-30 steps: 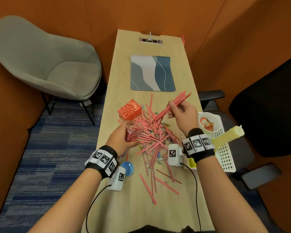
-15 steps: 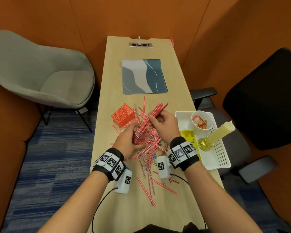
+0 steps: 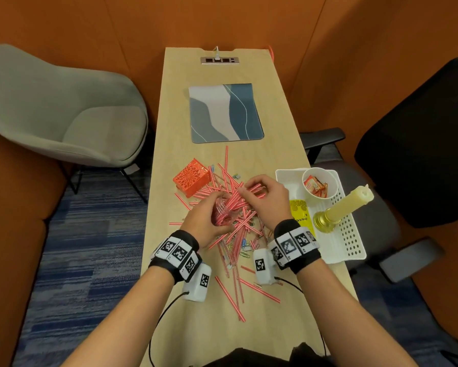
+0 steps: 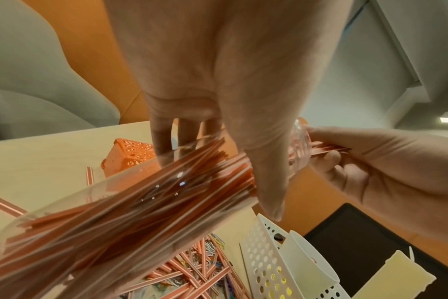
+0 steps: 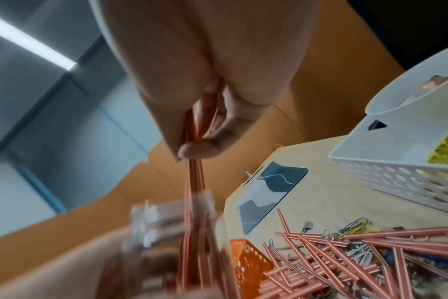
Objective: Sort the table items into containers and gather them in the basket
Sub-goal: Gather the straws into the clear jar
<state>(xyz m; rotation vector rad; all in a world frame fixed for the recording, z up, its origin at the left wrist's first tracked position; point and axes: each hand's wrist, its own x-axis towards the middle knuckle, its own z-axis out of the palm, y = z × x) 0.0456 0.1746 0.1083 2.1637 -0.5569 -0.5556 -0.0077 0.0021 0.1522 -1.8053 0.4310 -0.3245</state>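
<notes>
My left hand [image 3: 206,221] grips a clear glass cup [image 3: 222,211], tilted on its side above the table and packed with red striped straws [image 4: 146,206]. My right hand [image 3: 264,200] pinches a bundle of straws [image 5: 194,176] whose far ends sit inside the cup's mouth. Many more loose straws [image 3: 238,250] and coloured paper clips [image 3: 245,245] lie scattered on the wooden table [image 3: 190,327]. An orange lattice box [image 3: 192,178] stands just left of the pile. The white perforated basket [image 3: 352,242] sits at the table's right edge.
The basket holds a white cup of sachets [image 3: 319,182], a yellow packet [image 3: 300,215] and a candle on a brass base [image 3: 341,207]. A blue-grey mat [image 3: 225,112] lies further back. A grey chair [image 3: 61,112] stands left, a black office chair [image 3: 418,144] right.
My right hand brought the straw bundle down and left from above the pile into the cup's mouth. The left hand tilted the cup toward it.
</notes>
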